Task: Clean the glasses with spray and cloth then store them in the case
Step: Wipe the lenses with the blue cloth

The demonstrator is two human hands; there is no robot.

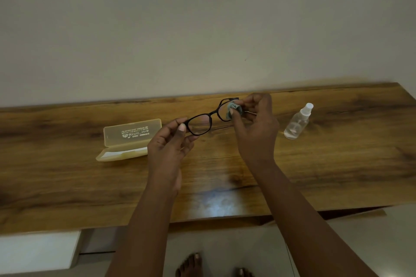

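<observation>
Black-framed glasses (203,120) hang above the wooden table (67,186). My left hand (167,149) pinches their left end between thumb and fingers. My right hand (256,128) presses a small light-blue cloth (233,110) against the right lens, with fingers on both sides of it. The yellowish translucent case (128,139) lies open on the table to the left, its lid tilted up toward the wall. A clear spray bottle (297,122) with a white cap stands on the table to the right of my right hand.
A plain pale wall (202,29) rises directly behind the table. The table's near edge runs across the lower frame, with floor and bare feet (191,265) below it. A white box-like object (38,252) sits under the table at lower left.
</observation>
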